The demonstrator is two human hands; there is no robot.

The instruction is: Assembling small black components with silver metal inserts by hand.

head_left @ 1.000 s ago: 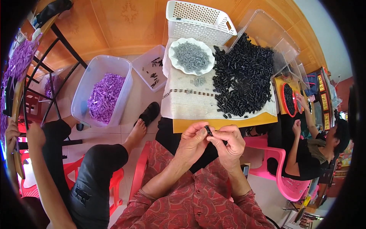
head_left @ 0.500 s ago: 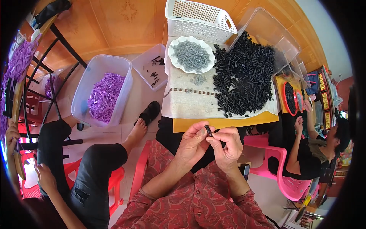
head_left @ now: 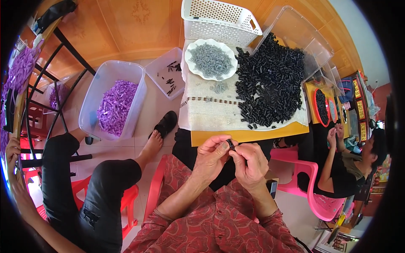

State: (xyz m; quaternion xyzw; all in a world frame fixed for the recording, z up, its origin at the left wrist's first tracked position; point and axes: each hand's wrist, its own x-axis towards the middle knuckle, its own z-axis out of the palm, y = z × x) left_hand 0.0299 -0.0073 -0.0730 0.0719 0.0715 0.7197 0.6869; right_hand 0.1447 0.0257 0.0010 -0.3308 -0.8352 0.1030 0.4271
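Between my two hands, just in front of the table's near edge, is a small black cylindrical piece (head_left: 230,144). My left hand (head_left: 213,154) pinches it with thumb and fingertips. From the other side, the fingertips of my right hand (head_left: 252,162) close on the same piece; whether they hold a second tiny part is hidden. Beyond my hands, a big pile of similar black pieces (head_left: 270,84) covers the right of the cloth-topped table (head_left: 211,120). A white scalloped plate (head_left: 192,69) heaped with small clear grey parts (head_left: 211,60) stands to its left.
A white perforated basket (head_left: 219,29) and a tipped clear bin (head_left: 318,46) stand at the back. Left on the floor are a tub (head_left: 86,114) of purple pieces and a shallow box (head_left: 158,69). One person (head_left: 101,189) sits at left, another (head_left: 350,168) at right on a pink chair (head_left: 312,181).
My right fingers have curled in slightly around the black piece. The person at right has brought both hands together; the person at left has shifted an arm toward the left edge.
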